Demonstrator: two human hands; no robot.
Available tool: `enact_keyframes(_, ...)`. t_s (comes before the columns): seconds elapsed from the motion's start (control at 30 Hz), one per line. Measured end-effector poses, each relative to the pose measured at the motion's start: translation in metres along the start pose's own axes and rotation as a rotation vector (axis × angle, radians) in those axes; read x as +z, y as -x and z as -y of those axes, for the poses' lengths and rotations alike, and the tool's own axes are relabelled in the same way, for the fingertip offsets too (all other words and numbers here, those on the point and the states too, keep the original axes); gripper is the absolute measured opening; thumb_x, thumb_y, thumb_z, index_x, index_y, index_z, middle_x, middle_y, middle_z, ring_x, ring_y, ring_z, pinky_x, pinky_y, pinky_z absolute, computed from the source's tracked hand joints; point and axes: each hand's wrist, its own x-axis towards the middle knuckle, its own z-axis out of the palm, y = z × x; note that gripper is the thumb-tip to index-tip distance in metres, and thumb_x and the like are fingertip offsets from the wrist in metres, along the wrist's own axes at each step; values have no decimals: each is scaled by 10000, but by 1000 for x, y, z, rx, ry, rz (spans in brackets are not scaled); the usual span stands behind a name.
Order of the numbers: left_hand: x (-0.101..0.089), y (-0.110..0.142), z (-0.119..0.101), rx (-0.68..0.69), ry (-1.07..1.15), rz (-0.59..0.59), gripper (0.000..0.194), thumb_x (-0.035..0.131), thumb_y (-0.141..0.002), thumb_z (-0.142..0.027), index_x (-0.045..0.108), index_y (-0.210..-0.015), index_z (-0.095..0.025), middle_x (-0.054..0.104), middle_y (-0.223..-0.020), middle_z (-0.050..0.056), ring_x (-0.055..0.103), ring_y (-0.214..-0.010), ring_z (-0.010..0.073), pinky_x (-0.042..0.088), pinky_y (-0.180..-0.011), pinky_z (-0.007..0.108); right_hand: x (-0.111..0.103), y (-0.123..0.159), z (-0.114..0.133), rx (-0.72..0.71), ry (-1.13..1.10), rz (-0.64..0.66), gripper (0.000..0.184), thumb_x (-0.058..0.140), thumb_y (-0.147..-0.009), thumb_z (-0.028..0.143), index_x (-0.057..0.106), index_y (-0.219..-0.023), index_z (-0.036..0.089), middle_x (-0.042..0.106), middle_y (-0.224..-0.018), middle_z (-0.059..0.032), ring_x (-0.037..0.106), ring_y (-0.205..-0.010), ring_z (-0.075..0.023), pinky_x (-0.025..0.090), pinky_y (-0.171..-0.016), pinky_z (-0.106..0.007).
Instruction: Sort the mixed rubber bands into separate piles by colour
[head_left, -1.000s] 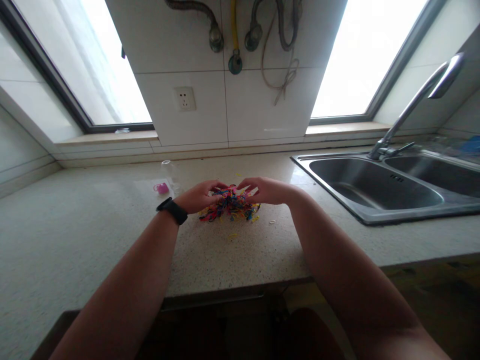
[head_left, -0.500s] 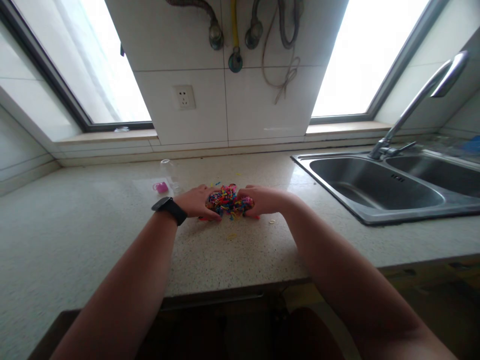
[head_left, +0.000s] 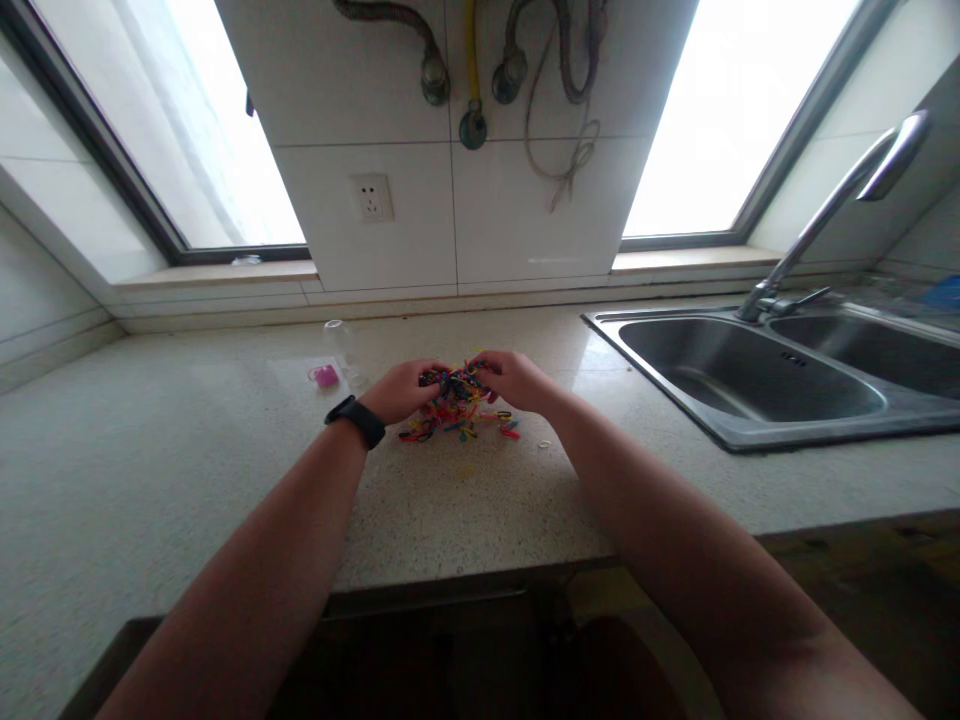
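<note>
On the pale speckled countertop (head_left: 465, 520) lies a loose heap of small coloured elastic bands (head_left: 454, 412). My left hand (head_left: 405, 390), with a black watch (head_left: 358, 420) at its wrist, grips a bunch of the bands from the left. From the right, my right hand (head_left: 514, 380) has its fingers closed on the same bunch, raised slightly over the heap. My fingertips are partly hidden among the bands. Scattered bands lie below the hands, and one pale band (head_left: 544, 444) rests apart on the right.
A clear plastic container (head_left: 339, 345) lies behind my left hand, with a small pink object (head_left: 325, 376) beside it. To the right is a steel double sink (head_left: 720, 432) with a tall faucet (head_left: 810, 225). A tiled wall with a socket (head_left: 372, 197) stands behind.
Both hands have moved slightly away from me and upward, gathering a bunch of bands between them. More loose bands now show on the counter below the hands.
</note>
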Motion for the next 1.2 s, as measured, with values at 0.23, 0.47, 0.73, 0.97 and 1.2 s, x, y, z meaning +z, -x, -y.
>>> enact_keyframes(0.23,2,-4,-2,-24,326,-89,312,554,-892,-305,636,-1142,-136,681,-1042,100,663,-820,175,591,-722,348,2,-6,-3,7,-188,-41,198,479,-937,302,640,-891,195,634,-727,-15,615,-575,-110,517,-475,-200)
enact_keyframes(0.47,-6,-2,0,-40,343,-67,353,576,-891,-281,609,-1215,-146,671,-1059,103,658,-829,163,584,-744,358,-3,-3,0,2,-189,-34,262,458,-937,308,638,-1093,199,692,-1001,-66,608,-646,-114,490,-497,-218)
enact_keyframes(0.73,-24,11,-10,18,20,153,450,594,-879,-413,578,-1274,-199,679,-1131,101,645,-939,209,538,-755,352,-46,20,21,-22,315,194,297,624,-834,451,696,-931,180,685,-792,-43,571,-670,-137,418,-589,-260)
enact_keyframes(0.97,-19,19,-35,268,-393,243,493,731,-731,-545,662,-1081,-205,640,-1082,74,572,-994,227,434,-900,360,-67,42,34,337,482,724,465,805,-606,436,691,-959,155,677,-739,-38,574,-588,-153,415,-536,-273)
enact_keyframes(1.2,3,24,-55,201,-417,517,513,806,-626,-547,680,-988,-206,631,-868,13,556,-761,160,414,-671,251,-59,43,31,369,585,800,158,713,-632,242,719,-763,155,644,-606,-13,582,-572,-155,398,-527,-266)
